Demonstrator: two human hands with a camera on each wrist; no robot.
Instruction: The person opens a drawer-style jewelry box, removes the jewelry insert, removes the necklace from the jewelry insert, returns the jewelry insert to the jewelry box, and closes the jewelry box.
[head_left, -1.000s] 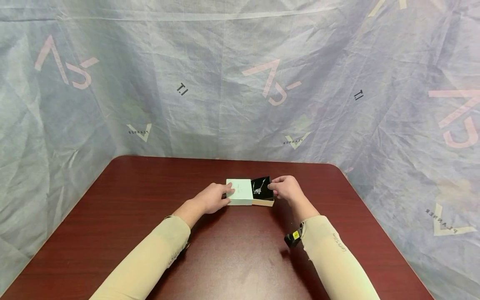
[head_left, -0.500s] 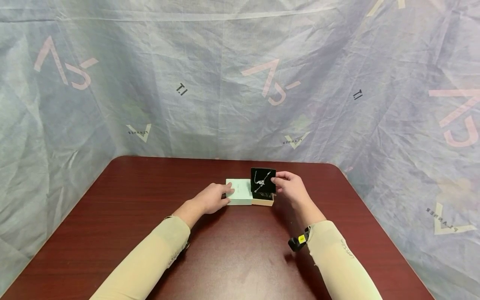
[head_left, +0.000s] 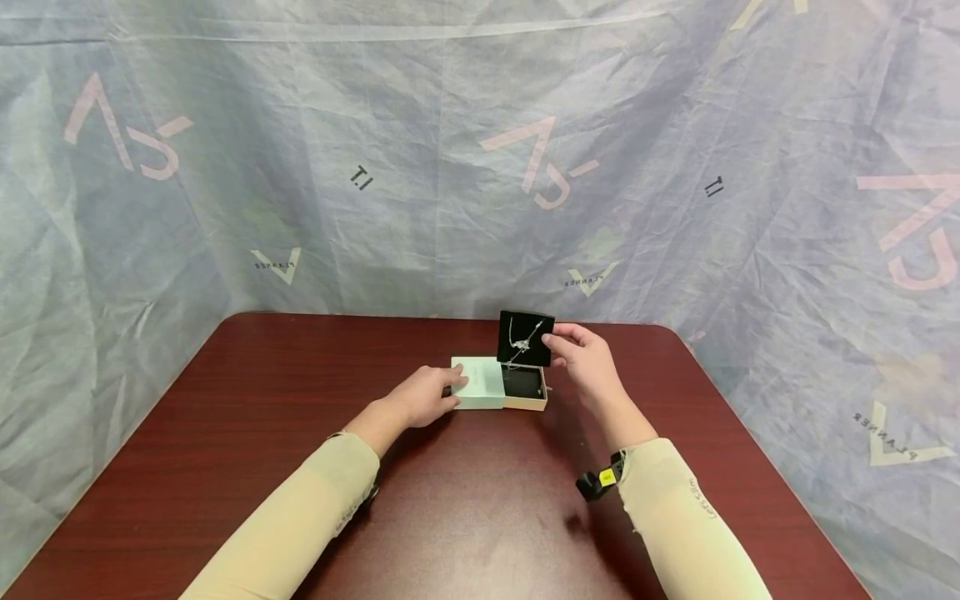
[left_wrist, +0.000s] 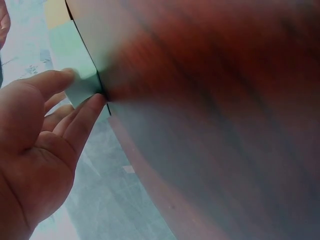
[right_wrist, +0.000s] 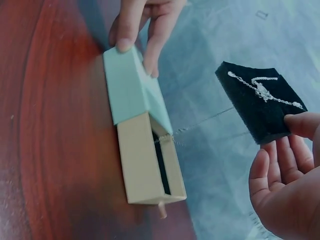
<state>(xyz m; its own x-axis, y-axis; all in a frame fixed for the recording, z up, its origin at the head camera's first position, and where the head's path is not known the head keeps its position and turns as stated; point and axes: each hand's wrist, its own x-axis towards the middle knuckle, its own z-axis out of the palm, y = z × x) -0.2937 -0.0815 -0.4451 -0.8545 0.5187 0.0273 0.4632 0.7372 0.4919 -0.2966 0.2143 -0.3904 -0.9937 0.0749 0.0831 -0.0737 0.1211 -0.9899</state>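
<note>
My left hand (head_left: pixel 426 395) grips the left end of a mint-green box sleeve (head_left: pixel 480 383) on the table, thumb on top and fingers along its side. From the sleeve's right end a cream drawer (right_wrist: pixel 142 160) sticks out, its dark inside showing. Above the drawer my right hand (head_left: pixel 591 357) pinches the right edge of a black foam pad (head_left: pixel 517 325), tilted up toward the head camera. A silver chain necklace (right_wrist: pixel 262 91) lies across the pad's face. Thin chain strands hang from the pad down to the drawer.
The box stands on a dark red-brown wooden table (head_left: pixel 465 517). Grey printed cloth (head_left: pixel 420 167) hangs behind and at both sides of it. A small black camera (head_left: pixel 592 485) is strapped at the right wrist, by the sleeve cuff.
The right hand has lifted the foam pad up out of the drawer and raised it above the box. Chain strands now trail below it. The left hand has stayed on the sleeve.
</note>
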